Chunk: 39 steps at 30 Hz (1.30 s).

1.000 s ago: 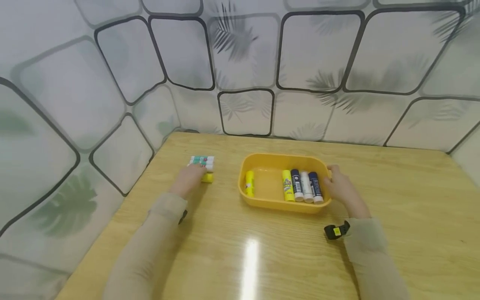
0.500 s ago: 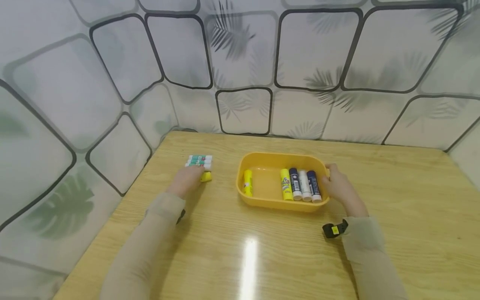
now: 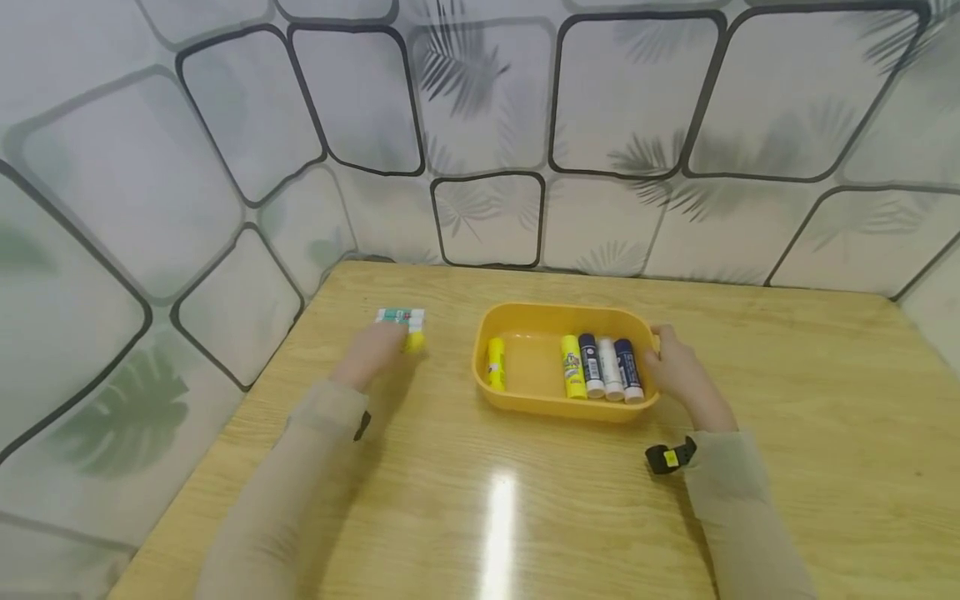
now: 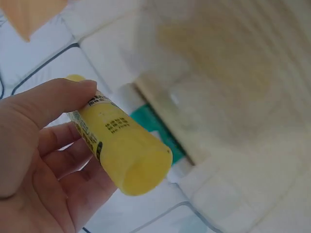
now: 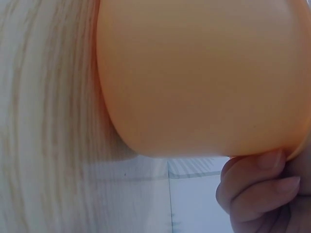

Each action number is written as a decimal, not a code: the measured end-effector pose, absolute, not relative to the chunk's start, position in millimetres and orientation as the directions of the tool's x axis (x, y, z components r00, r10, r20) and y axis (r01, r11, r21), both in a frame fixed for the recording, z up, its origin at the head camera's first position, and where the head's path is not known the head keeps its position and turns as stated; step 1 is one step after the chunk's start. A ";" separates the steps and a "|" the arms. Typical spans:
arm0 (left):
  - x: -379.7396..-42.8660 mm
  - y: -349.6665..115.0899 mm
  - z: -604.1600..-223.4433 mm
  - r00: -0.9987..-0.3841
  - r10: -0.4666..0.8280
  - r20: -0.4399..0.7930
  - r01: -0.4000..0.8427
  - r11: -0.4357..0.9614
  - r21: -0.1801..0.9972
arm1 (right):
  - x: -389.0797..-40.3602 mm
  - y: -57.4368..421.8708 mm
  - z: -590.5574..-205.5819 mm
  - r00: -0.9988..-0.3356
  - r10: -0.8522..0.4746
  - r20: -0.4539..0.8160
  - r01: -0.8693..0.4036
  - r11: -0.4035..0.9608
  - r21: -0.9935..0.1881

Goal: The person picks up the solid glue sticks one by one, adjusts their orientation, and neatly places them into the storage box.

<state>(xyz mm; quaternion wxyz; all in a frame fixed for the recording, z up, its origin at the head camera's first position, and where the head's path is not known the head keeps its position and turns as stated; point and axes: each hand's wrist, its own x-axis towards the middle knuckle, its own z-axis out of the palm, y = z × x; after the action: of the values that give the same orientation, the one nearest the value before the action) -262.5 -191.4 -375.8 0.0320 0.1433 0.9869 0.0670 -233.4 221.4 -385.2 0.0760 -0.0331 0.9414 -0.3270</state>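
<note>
My left hand (image 3: 371,354) pinches a yellow glue stick (image 4: 121,141) between thumb and fingers. Its cap end (image 3: 415,342) shows blurred beside the hand in the head view. Just beyond lie white-and-green glue sticks (image 3: 405,315), partly hidden by that hand. One such green-and-white stick (image 4: 150,124) appears behind the yellow one in the left wrist view. My right hand (image 3: 678,371) holds the right end of an orange-yellow plastic basket (image 3: 532,408), with curled fingers (image 5: 257,167) at its rim in the right wrist view.
Inside the basket, one yellow glue stick (image 3: 497,364) lies at the left. At its right end are another yellow stick (image 3: 573,368), a white one (image 3: 610,368) and dark blue ones (image 3: 628,371). A patterned cloth (image 3: 487,221) rises behind the wooden table (image 3: 585,500).
The yellow glue stick in my left hand has shifted slightly up and away from me, now covering more of the green-and-white sticks. My right hand and the basket stay put.
</note>
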 end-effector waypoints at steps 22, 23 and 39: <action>-276.7 -95.3 -306.4 -0.950 0.231 -0.213 0.042 0.766 0.641 | -233.6 220.9 -384.8 -0.987 -0.116 -0.112 -0.021 0.785 -0.620; -278.5 -89.6 -306.4 -0.948 0.237 -0.214 0.049 0.769 0.638 | -233.8 220.8 -384.9 -0.987 -0.117 -0.111 -0.023 0.784 -0.620; -292.8 -33.3 -320.5 -0.922 0.282 -0.267 0.068 0.794 0.604 | -235.6 221.9 -385.4 -0.986 -0.110 -0.127 -0.009 0.791 -0.611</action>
<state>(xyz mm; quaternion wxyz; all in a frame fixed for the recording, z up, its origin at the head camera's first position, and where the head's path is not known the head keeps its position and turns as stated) -292.8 -33.3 -320.5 0.1742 0.0941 0.9309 0.3070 -235.6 221.9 -385.4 0.0783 -0.0317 0.9432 -0.3214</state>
